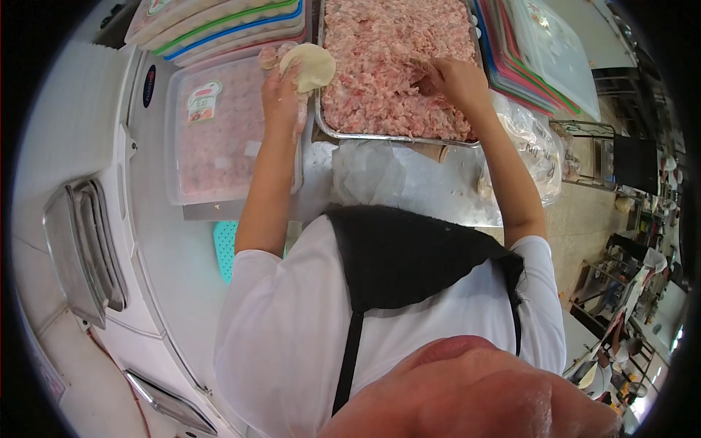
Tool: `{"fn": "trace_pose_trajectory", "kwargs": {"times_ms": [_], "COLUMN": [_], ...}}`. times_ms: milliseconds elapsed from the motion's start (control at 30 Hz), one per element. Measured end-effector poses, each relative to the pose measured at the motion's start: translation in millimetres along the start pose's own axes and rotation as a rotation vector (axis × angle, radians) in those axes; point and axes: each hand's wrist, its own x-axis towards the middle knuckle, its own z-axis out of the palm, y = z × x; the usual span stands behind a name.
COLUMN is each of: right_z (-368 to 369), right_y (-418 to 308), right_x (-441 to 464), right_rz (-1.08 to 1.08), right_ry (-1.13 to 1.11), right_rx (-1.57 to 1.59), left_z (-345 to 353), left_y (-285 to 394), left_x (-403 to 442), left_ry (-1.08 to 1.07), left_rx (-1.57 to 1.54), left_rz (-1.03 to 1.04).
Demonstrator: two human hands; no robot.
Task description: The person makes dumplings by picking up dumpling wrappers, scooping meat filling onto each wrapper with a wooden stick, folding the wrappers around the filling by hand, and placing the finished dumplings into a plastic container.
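A thin round dough wrapper (312, 68) rests in my left hand (280, 101), held at the left edge of the metal tray (398, 139). Pinkish minced meat (380, 51) fills that tray. At the tray's right side, my right hand (460, 86) reaches into the meat with its fingers closed. Whatever those fingers hold is hidden in the mince. Just beyond my left hand lies a small pale pink lump (270, 55), partly covered by the wrapper.
A clear lidded plastic box (219, 160) stands left of the tray, with more boxes (219, 33) stacked behind it. Coloured lids (544, 55) are piled to the right. Plastic bags (369, 171) lie at the table's front edge. A white freezer (139, 219) stands on my left.
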Motion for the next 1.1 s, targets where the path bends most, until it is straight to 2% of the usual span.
{"fn": "trace_pose_trajectory", "kwargs": {"times_ms": [267,467,567,767,867,1000,1100], "right_z": [3.6,-2.1,-18.1,-4.4,-19.6,-57.5,-46.8], "right_y": [1.0,-12.0,-19.9,-13.2,9.4,26.1,-5.3], "right_x": [-11.9,4.2,3.4,-37.5,-48.7,-33.3,-31.4], "right_rz": [-0.064,-0.196,-0.171,-0.137,-0.103,-0.122,-0.075], "right_ry": [0.327,0.116,-0.093,-0.160,-0.056,0.000,-0.192], "right_rx": [0.096,-0.012,-0.061,0.097,0.218,-0.090,-0.164], "left_z": [0.1,9.5,5.9,1.2,-6.1,-5.2,-0.5], "left_y": [-0.5,8.5,10.5,15.4,13.9,10.4,-0.6], "left_x": [1.2,-0.6,-1.2,-12.7,-18.8,-34.1,-41.5], "left_ry": [-0.038,0.030,-0.009,0.018,0.004,-0.080,-0.075], "left_rx": [-0.107,-0.129,-0.150,-0.171,-0.099,-0.068,-0.088], "left_rz": [-0.002,0.014,0.033,0.079,-0.027,-0.106,-0.126]}}
